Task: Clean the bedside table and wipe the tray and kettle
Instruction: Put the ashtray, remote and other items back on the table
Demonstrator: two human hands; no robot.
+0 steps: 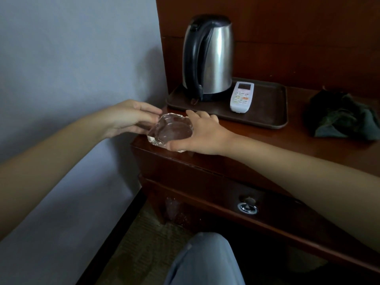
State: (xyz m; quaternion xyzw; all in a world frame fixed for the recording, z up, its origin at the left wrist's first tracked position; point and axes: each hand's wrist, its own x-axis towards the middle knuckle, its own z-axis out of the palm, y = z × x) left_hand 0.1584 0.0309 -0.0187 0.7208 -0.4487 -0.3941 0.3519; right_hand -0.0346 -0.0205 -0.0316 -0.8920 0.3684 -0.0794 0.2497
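Observation:
A clear glass ashtray [170, 130] sits at the front left corner of the dark wooden bedside table [267, 145]. My right hand [203, 134] grips its right side, thumb on the near rim and fingers over the far rim. My left hand [127, 118] holds its left side between fingers and thumb. Behind it lies a dark brown tray [265, 108] carrying a steel kettle [209, 56] with a black handle and a white remote control [241, 96].
A crumpled dark green cloth [343, 116] lies on the table at the right. A drawer with a metal ring pull [247, 206] is below the top. A pale wall is on the left. My knee in light trousers [203, 262] is below.

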